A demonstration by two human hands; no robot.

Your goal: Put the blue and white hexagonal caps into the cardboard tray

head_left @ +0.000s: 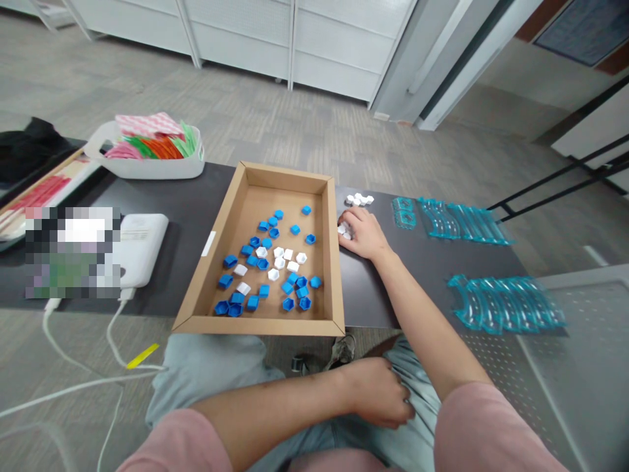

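A brown cardboard tray [330,262] lies on the dark table and holds several blue hexagonal pieces [255,262] mixed with several white ones [282,259]. My right hand [361,233] rests on the table just right of the tray, its fingers curled over a few white pieces [343,229]. A small heap of white pieces [360,198] lies just beyond it. My left hand [381,393] lies on my lap below the table edge, its fingers curled; I cannot make out anything in it.
Two rows of clear teal curved pieces [459,221] [506,303] lie at the right. A white basket [147,167] of coloured packets stands at the back left, with a white power unit [142,246] and cables beside the tray. A perforated metal surface [580,367] adjoins the table.
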